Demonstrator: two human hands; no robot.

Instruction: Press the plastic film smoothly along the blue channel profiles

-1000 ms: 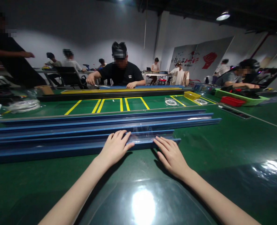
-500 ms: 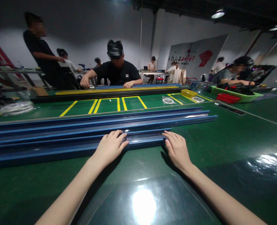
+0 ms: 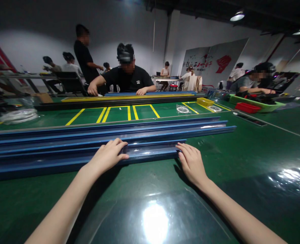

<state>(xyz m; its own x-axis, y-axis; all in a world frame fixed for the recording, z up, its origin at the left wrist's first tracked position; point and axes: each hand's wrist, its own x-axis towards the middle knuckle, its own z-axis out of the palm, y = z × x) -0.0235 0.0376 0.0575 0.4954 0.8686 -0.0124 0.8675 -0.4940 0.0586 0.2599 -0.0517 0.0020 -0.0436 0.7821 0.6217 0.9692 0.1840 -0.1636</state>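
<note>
The nearest blue channel rail [image 3: 150, 152] lies lengthwise across the green table, its trough lined with something shiny and clear. My left hand [image 3: 108, 154] rests over this rail, fingers laid across the trough and thumb stretched along the near wall. At the rail's right end, my right hand [image 3: 192, 162] has its fingertips over the end and its thumb against the near corner. Just behind, more blue channel rails [image 3: 165, 132] lie parallel and reach farther right. The undersides of my fingers are hidden.
Yellow tape outlines [image 3: 118, 113] mark the green table [image 3: 152, 189] beyond. Clear-bagged coils [image 3: 19, 116], a yellow tray [image 3: 205, 102], a red tray [image 3: 248, 107] and a green tray [image 3: 269, 105] stand farther off. Opposite, a co-worker [image 3: 129, 78] handles long yellow and blue strips [image 3: 129, 98].
My left hand has slid left along the nearest rail. My right hand stays at its end. In the background, a standing person has moved right.
</note>
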